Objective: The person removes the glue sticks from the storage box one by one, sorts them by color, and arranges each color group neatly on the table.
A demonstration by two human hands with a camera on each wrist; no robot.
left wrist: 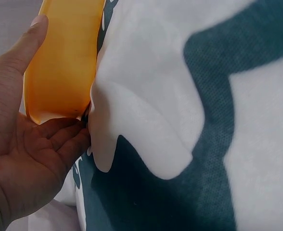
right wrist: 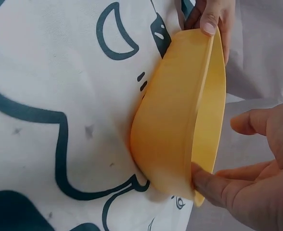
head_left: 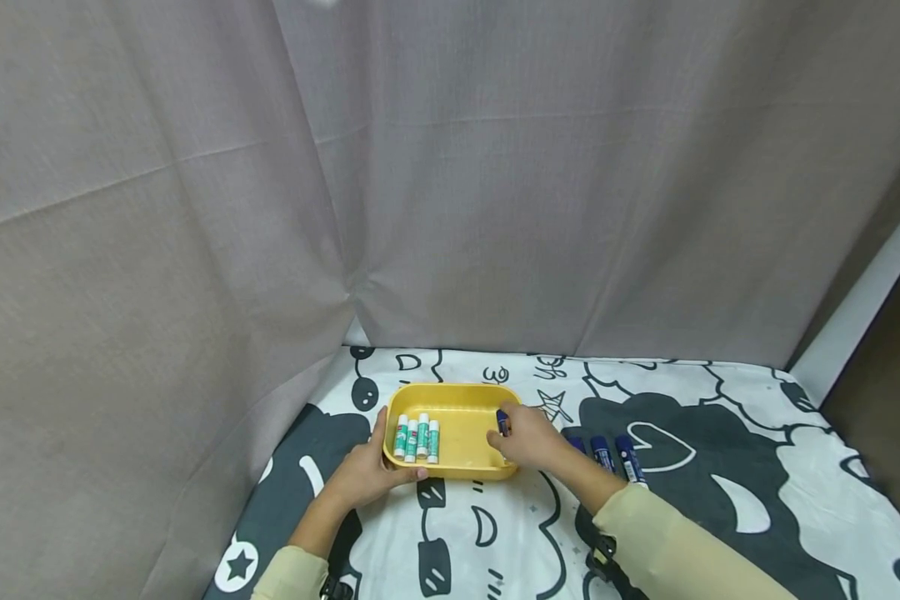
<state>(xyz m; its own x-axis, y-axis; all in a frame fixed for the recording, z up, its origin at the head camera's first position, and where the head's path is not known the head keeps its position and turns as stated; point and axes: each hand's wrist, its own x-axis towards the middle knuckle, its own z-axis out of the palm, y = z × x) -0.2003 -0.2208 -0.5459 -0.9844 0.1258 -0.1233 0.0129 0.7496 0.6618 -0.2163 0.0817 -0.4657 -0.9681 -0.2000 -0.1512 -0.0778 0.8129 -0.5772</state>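
Note:
A yellow plastic tray point(head_left: 461, 473) lies on the patterned cloth. My left hand point(head_left: 367, 471) grips its left end, thumb along the near rim; in the left wrist view, the fingers curl against the tray's side. Several white-and-green glue sticks point(head_left: 422, 435) lie side by side in the tray's left part. At the right end, a dark blue marker point(head_left: 502, 422) is partly covered by my right hand point(head_left: 528, 437). In the right wrist view, that hand's thumb and fingers are spread apart, fingertips inside the tray rim, with nothing visible pinched between them.
Three blue markers, one of them this marker point(head_left: 630, 460), lie on the cloth right of the tray, partly behind the right forearm. A grey curtain point(head_left: 480, 208) hangs behind and to the left. The black-and-white cloth point(head_left: 510, 542) spreads under everything.

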